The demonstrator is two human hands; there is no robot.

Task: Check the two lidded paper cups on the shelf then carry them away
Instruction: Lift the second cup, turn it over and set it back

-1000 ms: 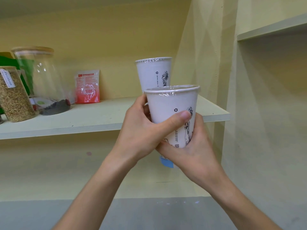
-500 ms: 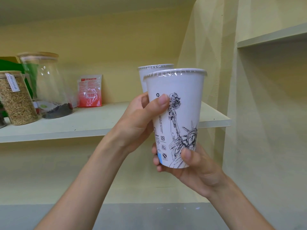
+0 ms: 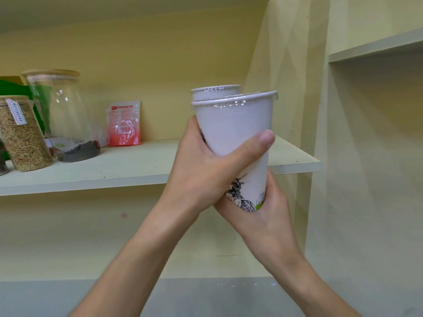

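Observation:
I hold a white lidded paper cup (image 3: 231, 126) upright in front of the shelf (image 3: 128, 165). My left hand (image 3: 206, 170) wraps its side, thumb across the front. My right hand (image 3: 261, 216) cups its base from below. A black line drawing shows near the cup's bottom. Behind it, the second lidded paper cup (image 3: 212, 92) stands on the shelf, with only its lid and rim showing above the held cup.
On the shelf's left stand a grain-filled jar (image 3: 21, 133), a large glass jar (image 3: 64, 115) with dark contents, and a red packet (image 3: 123, 123) leaning on the back wall. A side wall and another shelf (image 3: 375, 45) are at the right.
The held cup has been turned in both hands: the drawing that faced me has gone round to the lower right. My left thumb has slid across the cup's front.

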